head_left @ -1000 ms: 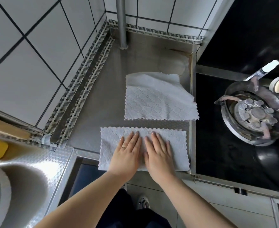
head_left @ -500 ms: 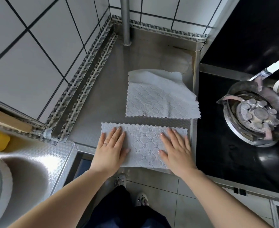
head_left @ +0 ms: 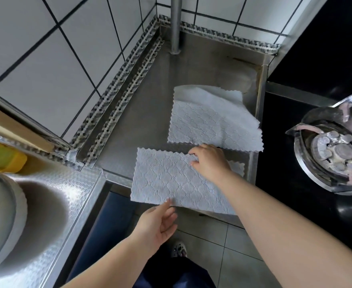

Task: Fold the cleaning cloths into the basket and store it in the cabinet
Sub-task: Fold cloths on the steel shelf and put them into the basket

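Presently, folded cloth (head_left: 171, 179): on steel tabletop (head_left: 142, 113).
Right hand (head_left: 209, 161): pinching its 12 o'clock edge.
Left hand (head_left: 157, 222): fingers loose, fingertips touching its 6 o'clock edge.
Second cloth (head_left: 210, 121): just beyond, 12 o'clock.

Near cloth (head_left: 171, 179): white, diamond-quilted. Second cloth (head_left: 210, 123) at 12 o'clock: same. Wall tiles (head_left: 52, 59): white, dark grout. Hob (head_left: 295, 163): black.

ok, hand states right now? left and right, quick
Left hand: open, fingertips at the near edge of the folded cloth, no clear grip.
Right hand: fingers curled on the cloth's far edge, gripping it.
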The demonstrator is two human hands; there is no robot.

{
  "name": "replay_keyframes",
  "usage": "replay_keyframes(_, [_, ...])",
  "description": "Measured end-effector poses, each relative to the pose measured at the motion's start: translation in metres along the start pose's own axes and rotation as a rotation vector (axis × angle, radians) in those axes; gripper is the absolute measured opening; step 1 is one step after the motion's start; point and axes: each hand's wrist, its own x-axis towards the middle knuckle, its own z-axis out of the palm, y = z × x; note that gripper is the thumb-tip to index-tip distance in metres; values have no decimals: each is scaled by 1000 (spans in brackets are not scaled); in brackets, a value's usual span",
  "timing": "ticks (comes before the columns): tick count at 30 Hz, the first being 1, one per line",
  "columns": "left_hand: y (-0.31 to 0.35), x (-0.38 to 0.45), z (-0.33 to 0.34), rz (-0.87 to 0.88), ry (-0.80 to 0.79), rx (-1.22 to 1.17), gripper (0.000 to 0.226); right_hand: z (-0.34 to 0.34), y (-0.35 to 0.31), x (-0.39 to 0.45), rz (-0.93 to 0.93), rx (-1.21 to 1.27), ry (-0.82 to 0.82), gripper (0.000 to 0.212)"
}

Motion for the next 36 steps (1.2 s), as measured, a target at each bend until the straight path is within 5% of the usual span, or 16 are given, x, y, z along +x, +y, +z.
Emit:
replay_keyframes(6, [10,3,-2,226,144,21,14,-9,-3,7,-33,-47,-158,32])
replay_keyframes(10, [24,-5,0,559,248,178,1,-18,0,-6,-73,58,-84,28])
replay_keyframes(17, [82,1,32,897,236,449,10,-12,11,-34,148,231,39,27])
replay_keyframes(22, [124,31,66,899,131,682,10,4,16,-41,452,639,104,25])
replay_keyframes(26, [137,51,80,866,124,917,15,14,20,-41,534,686,85,21])
replay_keyframes(31, [131,58,60,1182,209,1313,49,4,25,-57,384,335,187,33])
replay_keyframes(34, [121,51,30,1600,-86,1754,55,6,38,-70,-9,94,258,39])
replay_keyframes(36, [113,44,10,1643,-306,2088,61,13,49,-81,-244,-29,177,49])
